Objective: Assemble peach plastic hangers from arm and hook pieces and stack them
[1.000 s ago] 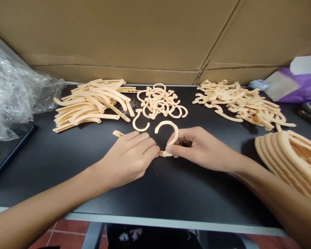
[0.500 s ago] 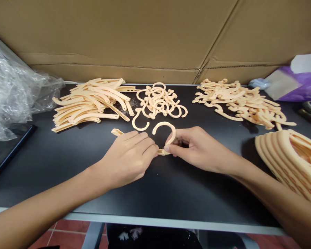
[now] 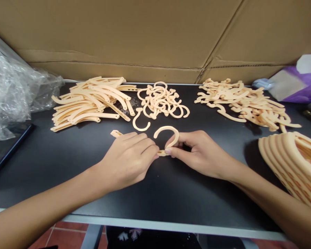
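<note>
Hook (image 3: 177, 134) stands pinched by your right hand (image 3: 195, 152), thumb against fingers, at the end of the strip (image 3: 116, 133) your left hand (image 3: 132, 157) clasps, fingers curled closed. Just beyond that hook lies a loose hook (image 3: 134, 121), then a hook pile (image 3: 158, 100), then cardboard (image 3: 119, 34).

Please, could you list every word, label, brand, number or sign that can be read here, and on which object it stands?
No text can be read.
Stack of cream, curved plastic pieces: small orange marks, too blurred to tell whether they are letters.
Purple and white packet: nothing legible.
Curved cream plastic hook in the right hand: no visible text.
</note>
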Demonstrator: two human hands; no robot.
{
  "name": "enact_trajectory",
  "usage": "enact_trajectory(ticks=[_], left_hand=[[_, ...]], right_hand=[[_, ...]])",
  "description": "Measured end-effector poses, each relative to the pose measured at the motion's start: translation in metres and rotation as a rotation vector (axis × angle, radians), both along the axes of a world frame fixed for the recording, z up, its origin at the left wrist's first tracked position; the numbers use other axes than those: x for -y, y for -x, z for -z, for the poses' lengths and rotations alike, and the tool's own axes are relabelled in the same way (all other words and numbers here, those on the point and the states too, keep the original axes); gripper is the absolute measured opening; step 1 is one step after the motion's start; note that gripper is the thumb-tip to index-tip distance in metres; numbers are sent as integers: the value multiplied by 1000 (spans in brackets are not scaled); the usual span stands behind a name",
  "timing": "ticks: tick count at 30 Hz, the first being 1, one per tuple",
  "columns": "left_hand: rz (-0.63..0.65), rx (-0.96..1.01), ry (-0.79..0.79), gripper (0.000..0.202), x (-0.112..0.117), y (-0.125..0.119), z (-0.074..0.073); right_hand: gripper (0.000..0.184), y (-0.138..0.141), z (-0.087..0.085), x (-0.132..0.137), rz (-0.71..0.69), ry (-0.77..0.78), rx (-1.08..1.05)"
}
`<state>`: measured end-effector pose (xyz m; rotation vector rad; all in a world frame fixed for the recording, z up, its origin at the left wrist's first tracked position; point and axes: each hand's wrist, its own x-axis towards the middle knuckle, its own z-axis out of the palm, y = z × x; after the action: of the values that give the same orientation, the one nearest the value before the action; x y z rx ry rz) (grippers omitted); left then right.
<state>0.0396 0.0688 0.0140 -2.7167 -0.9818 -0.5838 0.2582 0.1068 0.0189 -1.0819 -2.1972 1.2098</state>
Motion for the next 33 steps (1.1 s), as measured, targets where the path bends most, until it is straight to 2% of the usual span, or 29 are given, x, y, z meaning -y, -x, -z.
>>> enact_trajectory(ticks=[9,15,17,20,25,27,30,33], left_hand=[[-43,91,51,17,0,2,6],[-93,143,73,10,-1,3,9],[-98,152,64,7,-1,3,9],[-101,150,53,12,0,3,8],[-81,198,-12,9,-9,10,2],[-128,231,-89,9,-18,20,-4],[-333,186,-176,13,-34,43,-16],[-472,-5,-97,18,-45,62,-25]], right_hand=[[12,-1,11,-3,62,64,-146],[15,-1,8,-4,145,134,-268],[19,-1,6,-5,174,170,-325],[25,0,4,-7,209,198,-419],[26,1,6,-8,233,187,-477],[23,1,8,-8,232,182,-486],[19,0,9,-8,236,182,-490],[17,0,9,-8,240,177,-497]])
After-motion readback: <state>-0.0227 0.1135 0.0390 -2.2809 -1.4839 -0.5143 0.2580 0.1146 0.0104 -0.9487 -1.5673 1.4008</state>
